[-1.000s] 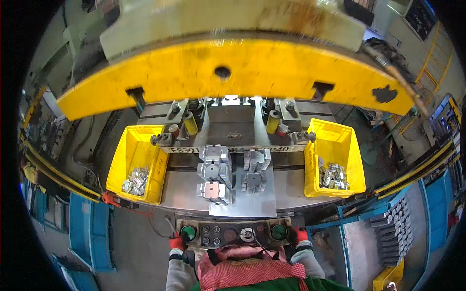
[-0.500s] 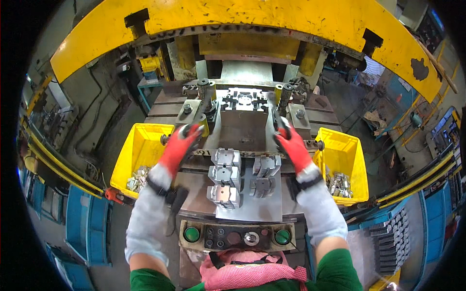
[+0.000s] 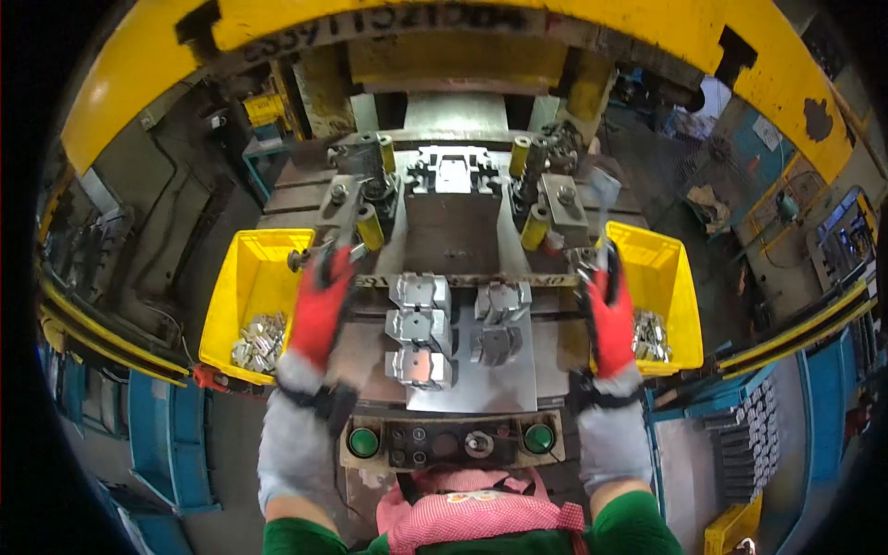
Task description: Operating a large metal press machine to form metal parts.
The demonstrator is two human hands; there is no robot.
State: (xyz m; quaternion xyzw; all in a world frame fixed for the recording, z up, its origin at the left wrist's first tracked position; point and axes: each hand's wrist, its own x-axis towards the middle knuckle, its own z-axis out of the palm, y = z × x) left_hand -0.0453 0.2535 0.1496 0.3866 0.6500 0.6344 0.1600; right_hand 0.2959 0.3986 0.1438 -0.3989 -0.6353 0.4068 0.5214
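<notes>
- Arching over the press, a yellow beam (image 3: 139,79) tops the scene.
- Flanking the surface (image 3: 361,361), a left yellow bin (image 3: 248,282) and a right yellow bin (image 3: 661,268).
- Red-gloved hands: the left hand (image 3: 322,310) beside the left bin, the right hand (image 3: 608,314) at the other's inner edge; blur hides whether either's fingers grasp anything.
- Metal stacks (image 3: 421,326) stand between the hands.
- Loose silvery pieces (image 3: 259,340) lie in both bins.

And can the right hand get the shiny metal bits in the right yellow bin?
Probably yes: the right hand appears beside the yellow bin, its top is open, and nothing seems to cover the metal bits. I can't tell whether the grip is free.
</notes>
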